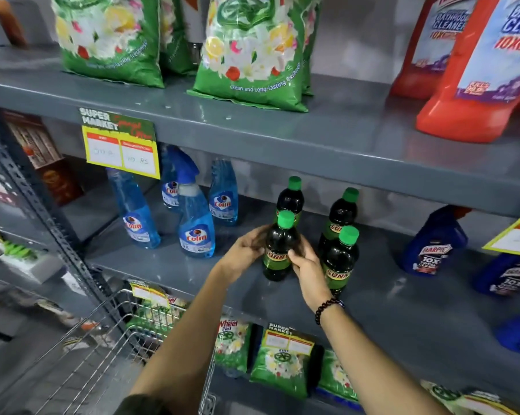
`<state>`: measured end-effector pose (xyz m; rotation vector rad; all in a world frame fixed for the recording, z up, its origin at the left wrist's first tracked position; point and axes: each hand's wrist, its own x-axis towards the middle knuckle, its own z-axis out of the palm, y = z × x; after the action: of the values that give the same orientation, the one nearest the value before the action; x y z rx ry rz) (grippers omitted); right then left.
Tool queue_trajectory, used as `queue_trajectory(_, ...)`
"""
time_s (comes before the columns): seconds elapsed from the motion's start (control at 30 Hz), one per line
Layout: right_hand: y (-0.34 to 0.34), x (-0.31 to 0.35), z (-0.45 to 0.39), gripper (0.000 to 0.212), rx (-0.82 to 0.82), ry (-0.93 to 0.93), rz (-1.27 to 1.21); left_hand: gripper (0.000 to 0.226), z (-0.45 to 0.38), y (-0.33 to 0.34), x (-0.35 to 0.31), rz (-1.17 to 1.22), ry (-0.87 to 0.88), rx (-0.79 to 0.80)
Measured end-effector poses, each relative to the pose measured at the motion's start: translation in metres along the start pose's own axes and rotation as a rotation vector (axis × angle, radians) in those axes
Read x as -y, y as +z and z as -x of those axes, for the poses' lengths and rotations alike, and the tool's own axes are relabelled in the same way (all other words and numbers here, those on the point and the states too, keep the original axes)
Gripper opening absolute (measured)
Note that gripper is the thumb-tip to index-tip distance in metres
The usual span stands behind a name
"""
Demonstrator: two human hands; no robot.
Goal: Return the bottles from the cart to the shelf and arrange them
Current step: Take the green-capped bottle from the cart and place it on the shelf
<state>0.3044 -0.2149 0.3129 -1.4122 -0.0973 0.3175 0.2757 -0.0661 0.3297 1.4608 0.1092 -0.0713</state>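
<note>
A dark bottle with a green cap and green label (279,247) stands on the grey middle shelf (402,298). My left hand (243,253) wraps its left side and my right hand (308,265) grips its right side at the label. Three more bottles of the same kind stand close by: one behind (291,199), one at the back right (342,214) and one at the front right (341,259), partly hidden by my right hand. The wire cart (109,348) sits at the lower left; its inside is mostly out of view.
Several blue spray bottles (196,223) stand left of the dark bottles. Blue toilet cleaner bottles (435,244) are at the right. Green detergent bags (252,55) and red cleaner bottles (474,70) fill the upper shelf. More green bags (282,363) lie on the lower shelf.
</note>
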Motion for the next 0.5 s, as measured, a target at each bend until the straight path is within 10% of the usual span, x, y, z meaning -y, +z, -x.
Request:
queue_trajectory(0.27, 0.057, -0.038, 0.054, 0.052, -0.444, 0.135, -0.053, 0.057, 0.09, -0.03, 0.042, 0.162, -0.045, -0.329)
queue_trajectory(0.5, 0.158, -0.101, 0.115, 0.047, -0.071, 0.101, 0.349, 0.051, 0.228, -0.112, 0.116, 0.348, -0.141, -0.756)
